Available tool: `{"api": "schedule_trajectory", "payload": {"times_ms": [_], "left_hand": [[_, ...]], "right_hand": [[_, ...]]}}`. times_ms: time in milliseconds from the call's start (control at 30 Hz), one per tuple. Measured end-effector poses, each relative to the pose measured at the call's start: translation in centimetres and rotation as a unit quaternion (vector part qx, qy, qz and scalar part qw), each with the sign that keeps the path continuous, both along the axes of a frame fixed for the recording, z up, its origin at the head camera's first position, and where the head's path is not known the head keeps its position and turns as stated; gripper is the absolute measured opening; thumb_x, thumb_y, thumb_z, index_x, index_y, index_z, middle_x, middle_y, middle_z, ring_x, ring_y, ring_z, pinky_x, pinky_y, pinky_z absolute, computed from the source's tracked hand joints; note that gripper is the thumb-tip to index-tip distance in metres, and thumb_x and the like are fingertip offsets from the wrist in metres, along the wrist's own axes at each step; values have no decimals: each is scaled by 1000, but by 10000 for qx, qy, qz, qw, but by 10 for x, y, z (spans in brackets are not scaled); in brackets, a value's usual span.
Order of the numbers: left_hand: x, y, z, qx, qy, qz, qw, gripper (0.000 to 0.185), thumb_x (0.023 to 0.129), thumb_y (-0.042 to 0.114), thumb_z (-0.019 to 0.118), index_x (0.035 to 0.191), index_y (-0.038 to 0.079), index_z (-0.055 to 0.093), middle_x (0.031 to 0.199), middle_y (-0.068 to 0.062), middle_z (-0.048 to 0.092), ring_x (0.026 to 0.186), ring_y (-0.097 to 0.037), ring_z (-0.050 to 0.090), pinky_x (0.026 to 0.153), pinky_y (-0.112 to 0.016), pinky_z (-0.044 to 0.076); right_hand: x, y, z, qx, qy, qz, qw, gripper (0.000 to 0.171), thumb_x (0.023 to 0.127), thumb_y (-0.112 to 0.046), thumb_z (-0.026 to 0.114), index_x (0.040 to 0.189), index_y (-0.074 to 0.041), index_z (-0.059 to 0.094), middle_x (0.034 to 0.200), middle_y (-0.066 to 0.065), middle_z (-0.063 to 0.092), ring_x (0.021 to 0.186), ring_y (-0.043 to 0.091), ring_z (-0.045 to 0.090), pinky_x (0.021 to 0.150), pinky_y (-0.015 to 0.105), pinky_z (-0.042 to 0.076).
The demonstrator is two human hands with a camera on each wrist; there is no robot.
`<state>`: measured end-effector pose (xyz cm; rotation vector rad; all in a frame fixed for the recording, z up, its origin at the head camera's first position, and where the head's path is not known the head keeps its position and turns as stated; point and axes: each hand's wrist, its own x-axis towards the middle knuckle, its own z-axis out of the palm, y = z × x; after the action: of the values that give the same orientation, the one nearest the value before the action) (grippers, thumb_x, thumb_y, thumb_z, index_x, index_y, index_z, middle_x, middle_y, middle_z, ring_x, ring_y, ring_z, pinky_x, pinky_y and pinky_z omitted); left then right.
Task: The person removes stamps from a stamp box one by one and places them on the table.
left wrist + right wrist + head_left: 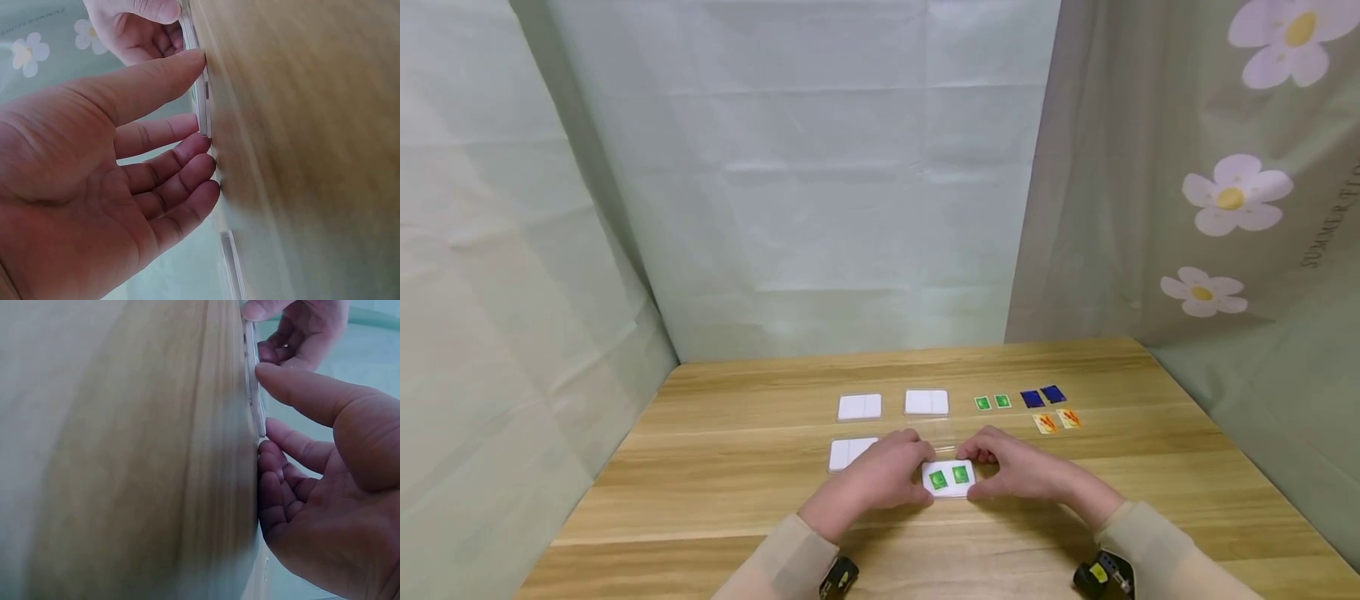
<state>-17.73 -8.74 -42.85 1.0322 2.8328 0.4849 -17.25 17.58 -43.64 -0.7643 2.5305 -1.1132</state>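
A flat white case [949, 490] with two small green cards on its face lies near the front of the wooden table. My left hand [891, 471] grips its left end, thumb at the near corner and index finger at the far one. At the other end my right hand [1018, 468] pinches the right corners in the same way. From the side, the left wrist view shows the case [202, 103] as a thin edge close against the tabletop. The right hand's thumb [306, 390] rests on that edge in the right wrist view, its other fingers curled below.
White cases lie behind the hands: one at back left [859, 407], one at back centre [927, 402], one beside the left hand [848, 452]. To the right are two green cards [982, 403], two dark blue cards [1032, 399] and two orange cards [1045, 423]. Curtains [850, 208] enclose the table.
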Motion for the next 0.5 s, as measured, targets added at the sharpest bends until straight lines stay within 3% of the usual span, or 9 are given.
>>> {"api": "schedule_trajectory", "payload": {"times_ms": [500], "left_hand": [[0, 0, 0, 12, -70, -4, 10000, 46, 84, 25, 98, 124, 11, 79, 107, 5, 64, 90, -8, 53, 82, -28, 51]], "right_hand": [[-2, -4, 0, 24, -1, -103, 9999, 30, 97, -16, 86, 122, -8, 71, 114, 7, 60, 105, 24, 55, 90, 33, 49]]}}
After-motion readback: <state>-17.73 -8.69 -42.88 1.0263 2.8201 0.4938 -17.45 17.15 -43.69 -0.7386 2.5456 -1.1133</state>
